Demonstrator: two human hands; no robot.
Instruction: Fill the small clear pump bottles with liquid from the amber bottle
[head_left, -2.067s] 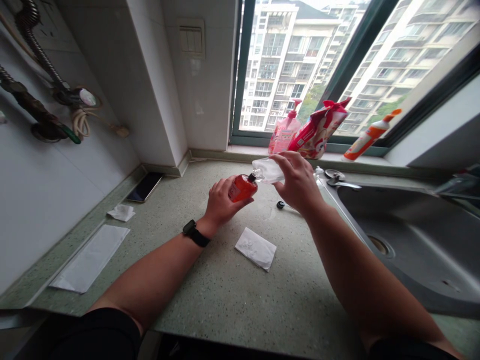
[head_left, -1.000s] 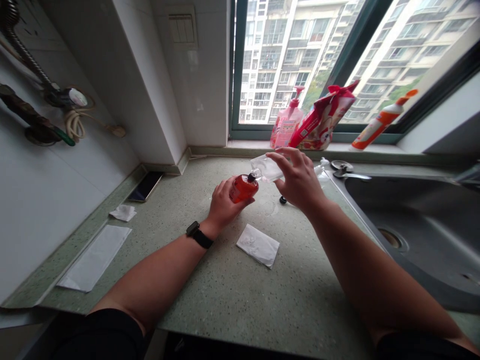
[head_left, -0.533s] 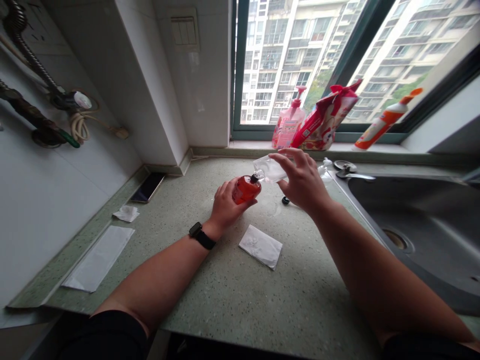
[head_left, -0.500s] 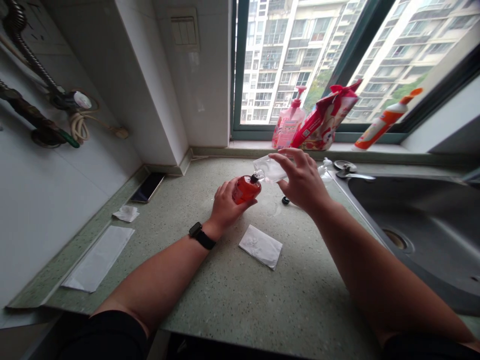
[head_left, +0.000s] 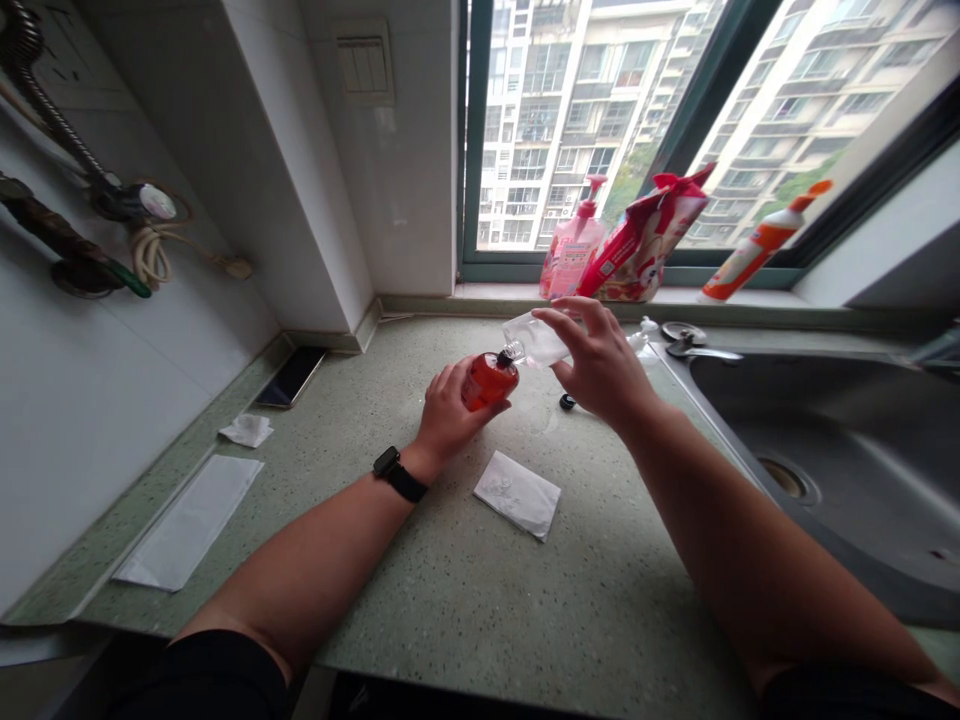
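Note:
My left hand (head_left: 454, 405) is wrapped round a bottle of red liquid (head_left: 493, 381) with a dark neck, held above the counter. A clear bottle (head_left: 534, 341) is tipped on its side in my right hand (head_left: 596, 350), its mouth against the red bottle's neck. Whether liquid is flowing between them is too small to tell. On the counter near my right wrist lies a small black cap (head_left: 568, 401), partly hidden. A folded white tissue (head_left: 517, 495) lies in front of both hands.
A steel sink (head_left: 720, 420) is at the right. At the left lie a phone (head_left: 292, 377), a crumpled tissue (head_left: 247, 430) and a long folded tissue (head_left: 189, 522). A pink pump bottle (head_left: 571, 255), a red bag (head_left: 643, 243) and an orange-white bottle (head_left: 761, 250) stand on the windowsill.
Both hands keep their hold, and the two bottles stay mouth to neck. The view has shifted slightly; nothing else has visibly moved.

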